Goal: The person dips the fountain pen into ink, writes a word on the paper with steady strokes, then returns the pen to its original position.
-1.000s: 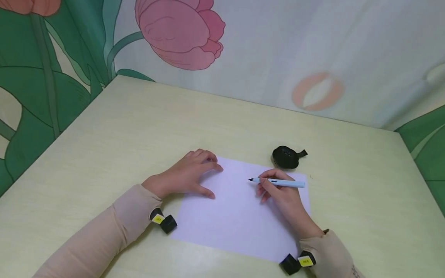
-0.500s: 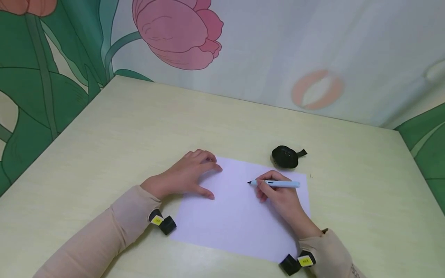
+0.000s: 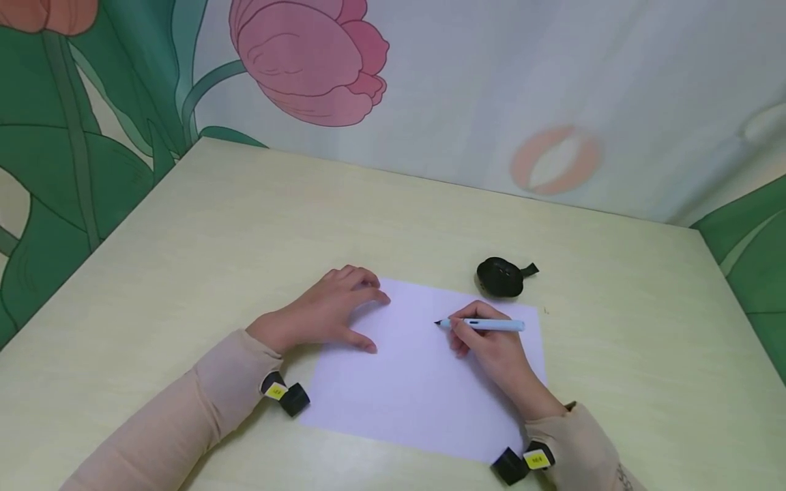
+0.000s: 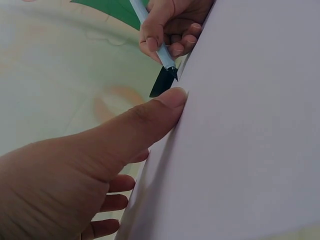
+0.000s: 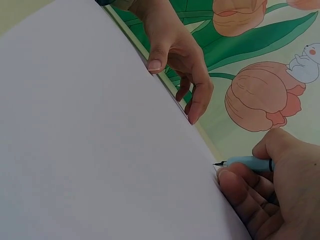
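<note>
A sheet of white paper (image 3: pixel 399 389) lies on the table. On its upper left part my left hand (image 3: pixel 322 310) rests with the fingers spread and the thumb (image 4: pixel 172 97) apart from them. My right hand (image 3: pixel 494 351) pinches a light blue fountain pen (image 3: pixel 500 325) between thumb and fingers over the right half of the sheet. The pen's dark nib (image 5: pixel 220 164) points left, right at the paper's surface. No marks show on the sheet. In the left wrist view the pen (image 4: pixel 165 56) appears beyond the left thumb.
A black, lobed object (image 3: pixel 500 277) with a short tab sits just past the sheet's upper right edge. The pale table (image 3: pixel 307 204) runs back to a curtain (image 3: pixel 442 88) printed with flowers. Small black devices (image 3: pixel 295 399) sit at both wrists.
My right hand has tipped the pen slightly, so its rear end sits further left and the nib is a little lower. The left hand stays on the paper; the view shifted slightly.
</note>
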A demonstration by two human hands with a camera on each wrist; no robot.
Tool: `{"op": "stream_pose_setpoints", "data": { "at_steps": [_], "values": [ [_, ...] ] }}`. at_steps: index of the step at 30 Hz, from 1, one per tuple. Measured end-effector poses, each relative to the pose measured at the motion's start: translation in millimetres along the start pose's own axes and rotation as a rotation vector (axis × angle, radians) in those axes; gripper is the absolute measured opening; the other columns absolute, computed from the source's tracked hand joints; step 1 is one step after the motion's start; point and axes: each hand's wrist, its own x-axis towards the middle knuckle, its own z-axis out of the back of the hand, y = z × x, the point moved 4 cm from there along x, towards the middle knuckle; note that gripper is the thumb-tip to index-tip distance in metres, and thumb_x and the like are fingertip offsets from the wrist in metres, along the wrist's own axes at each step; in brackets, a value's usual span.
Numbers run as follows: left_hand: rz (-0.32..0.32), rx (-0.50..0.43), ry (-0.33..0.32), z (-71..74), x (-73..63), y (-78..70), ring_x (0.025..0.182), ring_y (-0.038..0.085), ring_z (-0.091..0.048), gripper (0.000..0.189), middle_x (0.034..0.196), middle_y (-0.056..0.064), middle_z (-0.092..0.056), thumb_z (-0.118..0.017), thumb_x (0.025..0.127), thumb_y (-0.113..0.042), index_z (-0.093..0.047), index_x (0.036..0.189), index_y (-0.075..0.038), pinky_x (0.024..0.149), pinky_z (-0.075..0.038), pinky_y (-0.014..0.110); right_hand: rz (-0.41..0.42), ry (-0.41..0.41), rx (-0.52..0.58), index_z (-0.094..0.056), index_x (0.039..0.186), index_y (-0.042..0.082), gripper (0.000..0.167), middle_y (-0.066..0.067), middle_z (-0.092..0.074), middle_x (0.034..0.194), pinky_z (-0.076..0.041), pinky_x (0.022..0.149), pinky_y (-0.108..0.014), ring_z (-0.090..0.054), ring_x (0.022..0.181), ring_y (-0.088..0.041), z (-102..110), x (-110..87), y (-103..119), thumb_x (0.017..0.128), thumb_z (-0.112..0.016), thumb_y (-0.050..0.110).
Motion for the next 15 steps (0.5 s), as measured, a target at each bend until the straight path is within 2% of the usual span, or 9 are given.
{"op": "stream_pose_setpoints", "data": {
  "at_steps": [15],
  "values": [
    [0.025, -0.008, 0.020, -1.7, 2.0, 0.3, 0.126, 0.023, -0.042, 0.067, 0.130, 0.005, -0.051, -0.080, 0.069, -0.053, -0.060, 0.125, -0.022, 0.105, -0.035, 0.045, -0.016, -0.014, 0.002, -0.060, 0.092, -0.007, 0.013, -0.025, -0.064, 0.074, -0.055, 0.055, -0.029, -0.061, 0.056, -0.009, 2.0, 0.2, -1.1, 0.091, -0.063, 0.006]
  ]
}}
